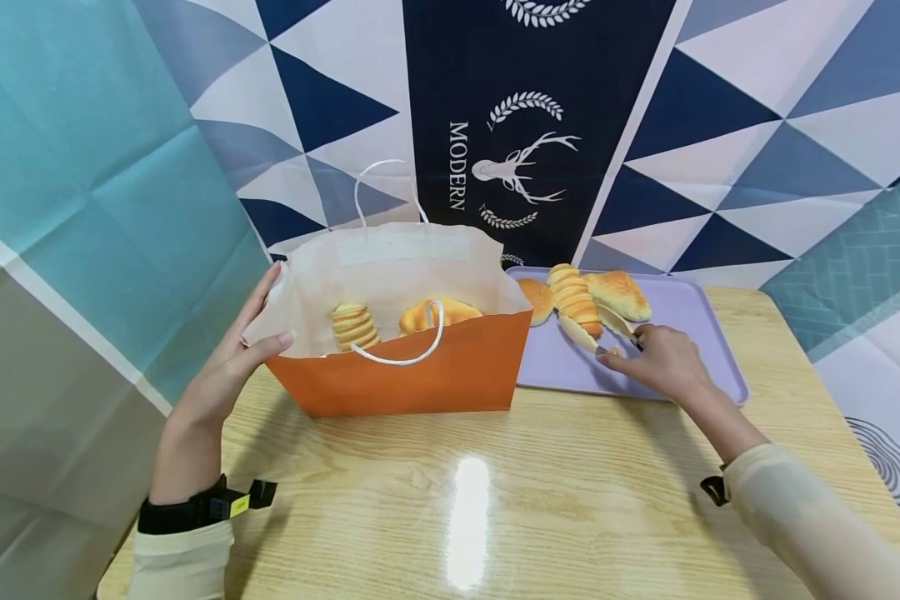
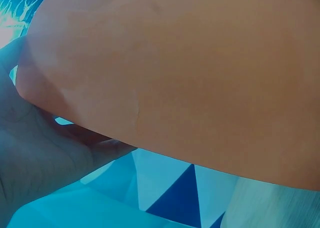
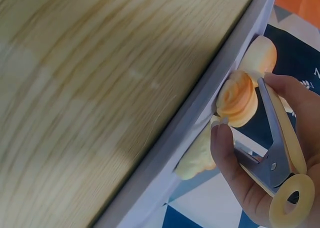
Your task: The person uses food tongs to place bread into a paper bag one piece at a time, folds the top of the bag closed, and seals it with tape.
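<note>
An orange paper bag [image 1: 412, 387] with white handles stands with its mouth spread. Inside lie a ridged roll [image 1: 354, 327] and a golden bread [image 1: 442, 313]. My left hand [image 1: 217, 379] grips the bag's left edge, thumb at the near side and fingers behind; the left wrist view shows mostly the bag's wall [image 2: 175, 72]. On the right, my right hand [image 1: 667, 362] holds tongs [image 3: 281, 160] with cream tips and a metal hinge. Their tips straddle the near end of a ridged, spiral-looking bread roll [image 1: 572, 296] on a lilac tray [image 1: 708, 358].
Beside that roll on the tray are a round bun [image 1: 537, 302], partly behind the bag, and a flat golden bread [image 1: 619, 293]. The wooden table [image 1: 390, 492] runs up to a wall hanging [image 1: 495, 100] patterned with triangles and a deer head.
</note>
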### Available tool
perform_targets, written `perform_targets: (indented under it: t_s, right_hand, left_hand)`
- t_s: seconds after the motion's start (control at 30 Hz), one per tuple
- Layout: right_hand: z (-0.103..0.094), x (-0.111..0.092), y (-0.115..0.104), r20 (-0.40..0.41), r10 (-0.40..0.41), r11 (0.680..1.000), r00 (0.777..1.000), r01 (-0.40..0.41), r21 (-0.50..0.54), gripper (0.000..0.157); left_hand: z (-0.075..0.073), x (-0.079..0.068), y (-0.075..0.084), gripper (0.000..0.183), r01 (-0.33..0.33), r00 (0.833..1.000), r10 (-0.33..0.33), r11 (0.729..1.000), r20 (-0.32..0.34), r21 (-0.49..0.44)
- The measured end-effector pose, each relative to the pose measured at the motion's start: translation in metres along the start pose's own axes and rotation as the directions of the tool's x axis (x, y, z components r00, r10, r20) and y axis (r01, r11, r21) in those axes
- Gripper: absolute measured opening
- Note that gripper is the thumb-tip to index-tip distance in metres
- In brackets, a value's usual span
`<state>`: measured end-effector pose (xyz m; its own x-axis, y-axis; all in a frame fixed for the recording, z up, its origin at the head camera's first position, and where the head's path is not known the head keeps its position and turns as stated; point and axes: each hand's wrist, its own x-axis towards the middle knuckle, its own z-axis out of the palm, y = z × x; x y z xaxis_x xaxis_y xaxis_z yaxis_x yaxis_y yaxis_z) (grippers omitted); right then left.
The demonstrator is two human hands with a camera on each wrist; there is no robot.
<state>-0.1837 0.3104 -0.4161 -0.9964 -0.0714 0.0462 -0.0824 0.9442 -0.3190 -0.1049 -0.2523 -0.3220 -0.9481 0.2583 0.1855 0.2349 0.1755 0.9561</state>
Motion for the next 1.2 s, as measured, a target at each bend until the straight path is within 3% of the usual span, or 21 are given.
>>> perform_targets:
  t_s: [0.67,1.2]
  right_hand:
    - [-0.006,-0.005,0.001,-0.040,-0.026,0.999,0.999,0.027,0.021,0.056]
    - [-0.042,-0.017,-0.008,-0.164,-0.094,0.994,0.982,0.102,0.042,0.053]
  left_hand:
    - [0.003,0.000,0.002,0.077,-0.016,1.000,0.017,0.999,0.021,-0.031]
    - [0.003,-0.001,0.002,0.077,-0.020,1.000,0.021,0.999,0.021,-0.044]
